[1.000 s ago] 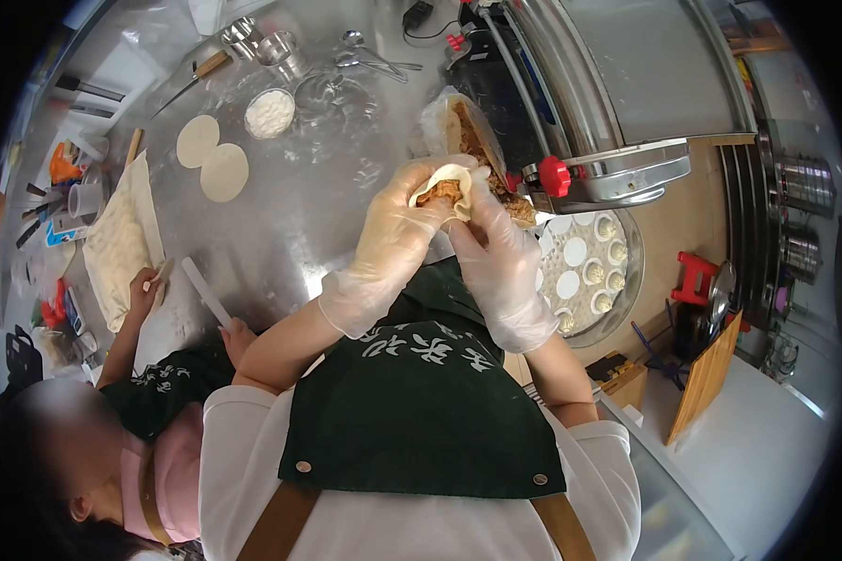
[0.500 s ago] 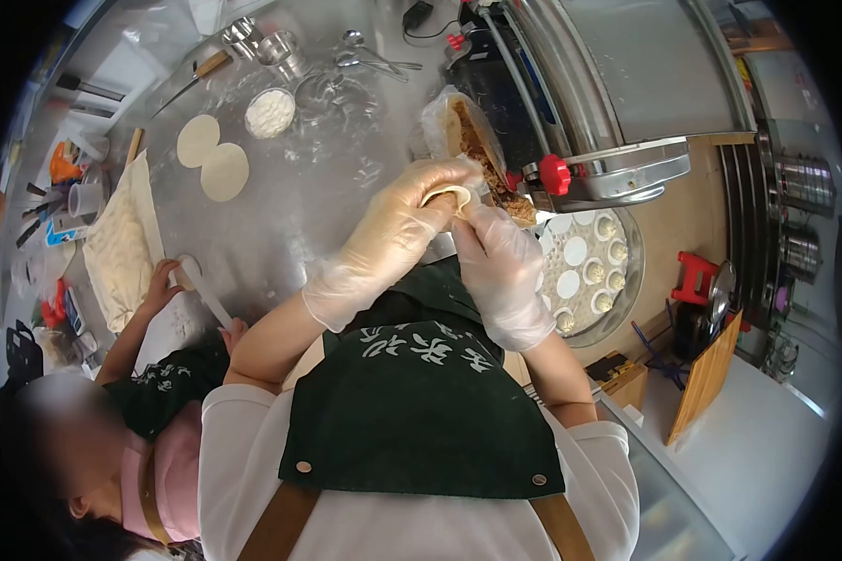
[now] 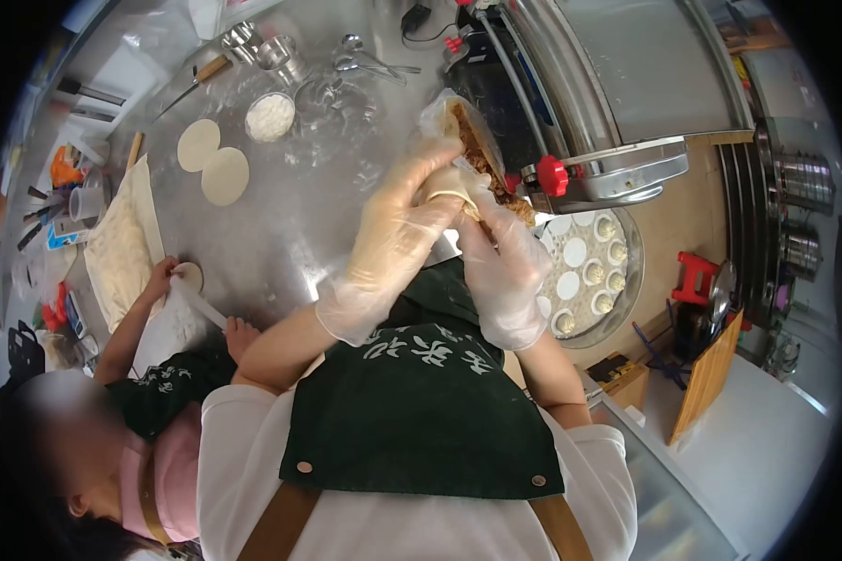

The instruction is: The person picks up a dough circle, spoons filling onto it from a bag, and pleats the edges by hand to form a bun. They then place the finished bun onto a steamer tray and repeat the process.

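Note:
Both my hands wear clear plastic gloves and meet over the near edge of the metal table. My left hand (image 3: 388, 238) cups a filled dough wrapper (image 3: 451, 184), its fingers curled round the side. My right hand (image 3: 505, 262) pinches the wrapper's edge from the other side; its fingertips are partly hidden. Just beyond the hands lies a plastic-lined container of brown crumbly filling (image 3: 477, 140). A round tray (image 3: 634, 299) with pleated buns (image 3: 604, 279) and white paper rounds (image 3: 573, 252) is to the right, below my right hand's level.
Two flat dough rounds (image 3: 225, 176) and a bowl of white flour (image 3: 270, 117) sit on the table, with spoons (image 3: 370, 65) behind. A steel roller machine (image 3: 617, 178) stands at right. At left, a co-worker's hands (image 3: 162, 278) hold a white rolling pin (image 3: 201, 307) by a dough round.
My left fingers have shifted over the wrapper, which is turned and less open at the top. My right hand has moved slightly. The co-worker's hands and rolling pin have moved slightly beside a dough round.

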A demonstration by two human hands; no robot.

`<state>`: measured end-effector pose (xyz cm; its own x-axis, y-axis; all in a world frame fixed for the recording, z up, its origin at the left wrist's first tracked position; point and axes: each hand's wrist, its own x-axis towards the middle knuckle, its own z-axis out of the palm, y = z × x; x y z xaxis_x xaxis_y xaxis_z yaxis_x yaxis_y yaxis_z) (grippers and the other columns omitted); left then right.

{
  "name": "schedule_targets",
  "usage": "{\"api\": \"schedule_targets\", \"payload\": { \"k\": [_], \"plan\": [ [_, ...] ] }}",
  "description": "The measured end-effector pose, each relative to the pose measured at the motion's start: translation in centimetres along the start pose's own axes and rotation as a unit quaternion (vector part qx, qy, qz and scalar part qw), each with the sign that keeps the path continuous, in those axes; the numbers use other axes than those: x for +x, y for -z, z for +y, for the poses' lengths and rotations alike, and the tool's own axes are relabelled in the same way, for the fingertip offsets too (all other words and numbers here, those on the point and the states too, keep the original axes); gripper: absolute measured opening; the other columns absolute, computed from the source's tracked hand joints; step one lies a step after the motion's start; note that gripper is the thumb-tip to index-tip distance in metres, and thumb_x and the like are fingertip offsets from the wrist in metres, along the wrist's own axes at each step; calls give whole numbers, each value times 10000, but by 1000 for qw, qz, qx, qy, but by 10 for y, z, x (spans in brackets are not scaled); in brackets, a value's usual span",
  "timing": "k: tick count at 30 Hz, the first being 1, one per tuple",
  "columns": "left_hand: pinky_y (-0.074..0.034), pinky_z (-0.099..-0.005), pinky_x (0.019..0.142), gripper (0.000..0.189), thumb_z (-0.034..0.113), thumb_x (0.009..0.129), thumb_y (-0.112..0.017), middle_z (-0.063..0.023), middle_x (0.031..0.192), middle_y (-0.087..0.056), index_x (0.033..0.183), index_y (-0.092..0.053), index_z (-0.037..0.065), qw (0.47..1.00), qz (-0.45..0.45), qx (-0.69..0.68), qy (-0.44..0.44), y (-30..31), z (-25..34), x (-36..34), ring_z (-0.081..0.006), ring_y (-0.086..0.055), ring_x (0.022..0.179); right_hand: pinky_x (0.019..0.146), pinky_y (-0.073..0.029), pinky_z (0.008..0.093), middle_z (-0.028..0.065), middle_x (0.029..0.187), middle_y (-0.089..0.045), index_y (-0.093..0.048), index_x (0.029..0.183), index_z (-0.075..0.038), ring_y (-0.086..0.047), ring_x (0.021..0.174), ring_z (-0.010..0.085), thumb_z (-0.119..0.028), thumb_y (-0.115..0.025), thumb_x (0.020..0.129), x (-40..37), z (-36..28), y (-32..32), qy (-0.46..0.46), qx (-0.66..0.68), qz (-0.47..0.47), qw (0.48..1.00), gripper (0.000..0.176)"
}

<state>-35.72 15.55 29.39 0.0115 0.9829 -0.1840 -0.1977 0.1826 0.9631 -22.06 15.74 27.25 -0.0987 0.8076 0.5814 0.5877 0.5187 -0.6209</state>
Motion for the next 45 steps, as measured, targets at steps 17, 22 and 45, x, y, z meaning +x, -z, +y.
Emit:
{"api": "schedule_targets", "payload": {
  "k": [17, 22, 45],
  "plan": [
    [-354, -324, 1119, 424, -38, 938, -506, -99, 1425, -541, 1351, -590, 9, 997, -59, 12, -42, 2, -17, 1, -193, -477, 1335, 532, -496, 377, 95, 715, -621, -626, 1180, 3, -627, 565, 278, 4, -738, 788, -3, 7, 13, 60, -68, -85, 992, 407],
    [-347, -324, 1124, 426, -38, 949, -518, -107, 1450, -518, 1369, -573, 4, 994, -71, 49, -60, 2, -16, 0, -197, -469, 1344, 540, -509, 378, 109, 697, -627, -619, 1118, -25, -633, 561, 288, 21, -734, 785, 0, 3, 16, 39, -45, -85, 995, 355],
    [-484, -328, 972, 637, 553, 1063, -300, -91, 1140, -651, 1230, -592, 12, 969, -73, -232, -42, -16, -36, 9, -161, -615, 1068, 667, -532, 301, 104, 924, -647, -696, 1088, -42, -651, 768, 223, 19, -810, 746, 5, -2, 28, -6, 37, -29, 999, 366]
  ]
}}
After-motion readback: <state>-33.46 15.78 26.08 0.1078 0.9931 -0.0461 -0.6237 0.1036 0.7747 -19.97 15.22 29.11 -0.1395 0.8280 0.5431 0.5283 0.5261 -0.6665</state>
